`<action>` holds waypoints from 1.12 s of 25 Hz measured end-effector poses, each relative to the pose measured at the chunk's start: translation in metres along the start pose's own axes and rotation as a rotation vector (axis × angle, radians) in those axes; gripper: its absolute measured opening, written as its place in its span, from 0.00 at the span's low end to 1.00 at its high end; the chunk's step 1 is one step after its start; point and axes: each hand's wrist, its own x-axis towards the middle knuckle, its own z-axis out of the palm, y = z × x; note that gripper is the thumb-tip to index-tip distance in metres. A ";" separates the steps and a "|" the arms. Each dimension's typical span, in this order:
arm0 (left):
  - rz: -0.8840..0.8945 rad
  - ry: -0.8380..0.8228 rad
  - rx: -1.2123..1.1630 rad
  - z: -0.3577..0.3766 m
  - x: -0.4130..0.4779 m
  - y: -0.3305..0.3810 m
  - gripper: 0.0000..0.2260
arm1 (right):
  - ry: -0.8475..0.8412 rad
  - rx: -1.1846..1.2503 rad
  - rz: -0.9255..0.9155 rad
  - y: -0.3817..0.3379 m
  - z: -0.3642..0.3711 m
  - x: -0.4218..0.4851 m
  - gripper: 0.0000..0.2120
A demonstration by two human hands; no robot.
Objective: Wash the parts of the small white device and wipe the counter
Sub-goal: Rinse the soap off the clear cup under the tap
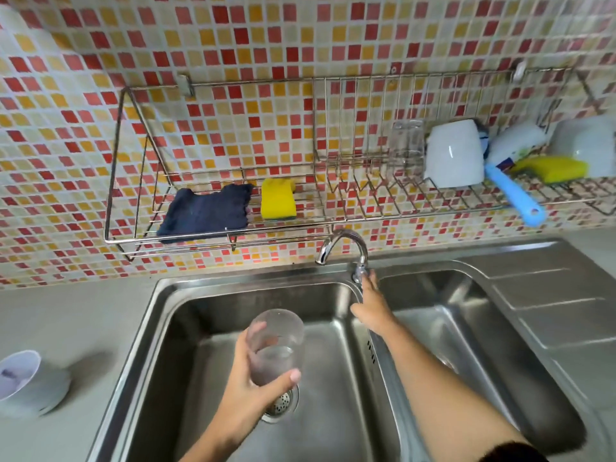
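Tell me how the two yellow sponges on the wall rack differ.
The left sponge sits in the rack's left section beside the dark cloth; the right sponge lies at the far right past the white cup. The left sponge shows its broad face, the right sponge its long edge. Both are yellow.

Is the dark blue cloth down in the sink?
No, the dark blue cloth lies on the wire rack on the wall, above the sink.
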 end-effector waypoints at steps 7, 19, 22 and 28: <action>-0.065 0.089 -0.008 -0.009 0.003 -0.010 0.37 | -0.221 -0.650 -0.218 0.022 0.026 0.007 0.42; -0.047 0.088 0.381 0.024 0.065 -0.022 0.40 | -0.037 -0.688 -0.041 0.084 0.047 -0.069 0.34; -0.050 0.062 0.412 0.048 0.096 -0.026 0.38 | 0.023 -0.597 0.073 0.100 0.054 -0.086 0.37; -0.065 0.032 0.275 0.068 0.132 -0.038 0.36 | 0.089 -0.514 0.082 0.109 0.064 -0.096 0.41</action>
